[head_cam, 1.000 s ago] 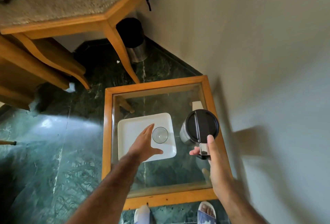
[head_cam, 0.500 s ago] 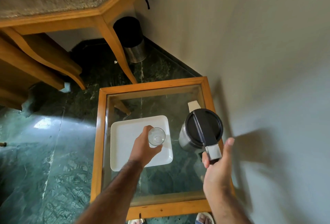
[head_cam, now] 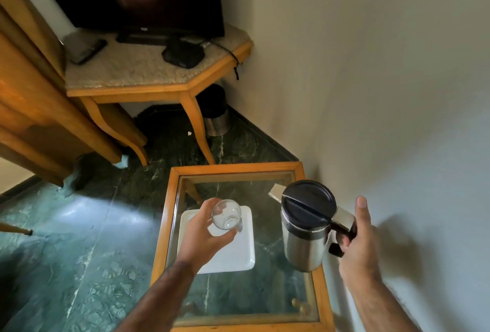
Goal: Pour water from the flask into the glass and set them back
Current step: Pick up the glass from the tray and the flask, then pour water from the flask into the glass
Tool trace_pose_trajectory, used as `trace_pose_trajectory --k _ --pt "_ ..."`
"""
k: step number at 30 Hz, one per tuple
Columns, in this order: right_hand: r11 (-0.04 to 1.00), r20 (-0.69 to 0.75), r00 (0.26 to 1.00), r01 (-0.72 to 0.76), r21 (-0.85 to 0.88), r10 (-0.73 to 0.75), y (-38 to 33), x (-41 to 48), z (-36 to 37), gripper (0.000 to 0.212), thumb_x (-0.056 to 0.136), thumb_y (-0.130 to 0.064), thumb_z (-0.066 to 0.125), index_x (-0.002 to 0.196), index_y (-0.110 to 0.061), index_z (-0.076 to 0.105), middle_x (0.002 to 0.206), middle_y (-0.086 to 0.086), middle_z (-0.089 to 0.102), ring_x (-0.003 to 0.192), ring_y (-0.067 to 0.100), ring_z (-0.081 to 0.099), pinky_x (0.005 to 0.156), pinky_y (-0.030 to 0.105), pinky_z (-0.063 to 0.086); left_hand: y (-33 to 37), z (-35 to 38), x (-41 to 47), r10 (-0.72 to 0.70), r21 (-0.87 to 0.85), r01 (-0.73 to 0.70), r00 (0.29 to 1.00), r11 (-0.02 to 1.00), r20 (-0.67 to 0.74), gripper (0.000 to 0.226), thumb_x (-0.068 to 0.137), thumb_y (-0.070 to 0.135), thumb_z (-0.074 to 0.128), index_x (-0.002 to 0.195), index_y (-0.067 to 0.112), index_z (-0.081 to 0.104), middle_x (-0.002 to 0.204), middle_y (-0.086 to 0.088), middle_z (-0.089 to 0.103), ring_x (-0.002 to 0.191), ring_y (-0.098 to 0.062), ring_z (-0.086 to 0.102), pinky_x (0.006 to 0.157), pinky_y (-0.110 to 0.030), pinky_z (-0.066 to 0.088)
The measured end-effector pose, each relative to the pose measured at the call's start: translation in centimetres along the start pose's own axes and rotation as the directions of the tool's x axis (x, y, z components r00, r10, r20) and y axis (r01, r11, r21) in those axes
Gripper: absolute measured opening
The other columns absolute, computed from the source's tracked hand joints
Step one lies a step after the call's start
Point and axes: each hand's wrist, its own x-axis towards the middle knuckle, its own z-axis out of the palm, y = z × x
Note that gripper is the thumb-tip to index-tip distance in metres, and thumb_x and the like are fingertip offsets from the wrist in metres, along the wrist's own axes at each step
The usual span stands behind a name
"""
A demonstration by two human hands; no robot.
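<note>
Both hands busy: left hand (head_cam: 204,236) wraps the glass (head_cam: 226,214) above the white tray (head_cam: 233,257), thin and breakable. Right hand (head_cam: 358,241) grips the steel flask (head_cam: 305,236) by its handle, probably heavy, lid on.

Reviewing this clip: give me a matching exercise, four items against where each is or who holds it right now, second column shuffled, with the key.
1. glass
2. flask
3. tray
4. bin

A. on the floor under the corner table
B. held by its handle in the right hand
C. lying on the glass table
D. gripped in the left hand

Pairs: 1-D, 2-B, 3-C, 4-A
</note>
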Motion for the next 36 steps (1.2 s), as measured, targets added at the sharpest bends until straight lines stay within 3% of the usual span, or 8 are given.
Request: trace_pose_trajectory --k 2,9,11,14,19,24,32,36 --pt "0.998 0.095 0.994 0.059 -0.007 -0.058 -2.8 -1.1 0.1 0.082 0.045 -0.096 0.074 0.055 -0.018 0.047 0.046 -0.004 0.033 0.039 0.01 0.028 0.044 0.025 0.024 2.6 -1.4 -1.0 0.031 -0.024 -0.032 0.999 0.999 -0.01 0.068 0.065 0.047 0.09 0.122 0.044 0.053 0.119 0.024 0.066 0.111 -0.007 0.065 0.089 -0.014 0.053" --pt "0.972 0.29 0.935 0.228 -0.051 -0.204 -13.0 -5.0 3.2 0.086 0.049 -0.082 0.086 0.048 -0.019 0.028 0.043 -0.003 0.024 0.04 0.016 0.018 0.043 0.022 0.021 12.6 -7.9 -3.4 0.125 -0.11 -0.128 0.992 0.986 -0.028 0.066 0.064 0.05 0.087 0.119 0.061 0.052 0.117 0.034 0.064 0.114 0.005 0.062 0.084 -0.004 0.049" --pt "0.959 0.305 0.92 0.278 -0.06 -0.247 -15.1 -5.9 4.1 0.088 0.054 -0.08 0.085 0.05 -0.017 0.024 0.044 -0.002 0.023 0.041 0.016 0.018 0.045 0.023 0.02 14.9 -9.4 -3.5 0.127 -0.126 -0.13 0.991 0.984 -0.032 0.065 0.064 0.047 0.087 0.118 0.058 0.053 0.116 0.03 0.066 0.115 -0.003 0.063 0.085 -0.002 0.045" --pt "0.931 0.314 0.896 0.355 -0.083 -0.314 -18.9 -7.8 5.4 0.077 0.066 -0.07 0.08 0.049 -0.019 0.024 0.044 -0.001 0.023 0.041 0.018 0.019 0.05 0.026 0.022 18.4 -12.1 -4.3 0.137 -0.173 -0.143 0.99 0.975 -0.044 0.07 0.066 0.04 0.087 0.126 0.047 0.051 0.126 0.017 0.064 0.119 -0.015 0.063 0.089 -0.01 0.05" --pt "0.888 0.326 0.851 0.454 -0.066 -0.411 -24.7 -10.8 7.2 0.065 0.071 -0.062 0.074 0.042 -0.022 0.031 0.044 -0.005 0.025 0.041 0.017 0.023 0.052 0.028 0.023 23.1 -15.6 -5.7 0.157 -0.236 -0.167 0.986 0.957 -0.062 0.072 0.075 0.024 0.089 0.134 0.037 0.05 0.135 0.004 0.06 0.127 -0.023 0.058 0.106 -0.045 0.052" --pt "0.818 0.358 0.779 0.571 -0.067 -0.515 -30.0 -13.6 9.0 0.064 0.077 -0.06 0.068 0.042 -0.021 0.032 0.044 -0.007 0.026 0.041 0.017 0.023 0.052 0.027 0.023 27.5 -18.5 -7.3 0.187 -0.298 -0.204 0.979 0.932 -0.085 0.069 0.07 0.033 0.086 0.131 0.037 0.054 0.13 0.002 0.062 0.125 -0.02 0.059 0.108 -0.05 0.051" --pt "0.647 0.424 0.632 0.751 -0.13 -0.649 -37.6 -18.0 11.5 0.067 0.079 -0.061 0.062 0.049 -0.012 0.028 0.051 0.005 0.027 0.048 0.018 0.026 0.054 0.038 0.024 32.5 -23.0 -9.0 0.239 -0.37 -0.263 0.965 0.891 -0.111 0.063 0.073 0.028 0.09 0.125 0.045 0.059 0.125 0.011 0.065 0.117 -0.008 0.061 0.084 -0.024 0.054" --pt "0.491 0.454 0.528 0.846 -0.208 -0.717 -40.7 -20.7 12.3 0.063 0.08 -0.064 0.055 0.046 -0.016 0.033 0.047 0.0 0.028 0.046 0.019 0.029 0.051 0.034 0.025 33.9 -24.7 -9.8 0.246 -0.373 -0.272 0.962 0.887 -0.118 0.07 0.074 0.028 0.09 0.136 0.034 0.058 0.127 0.008 0.065 0.117 -0.01 0.062 0.083 -0.029 0.056"
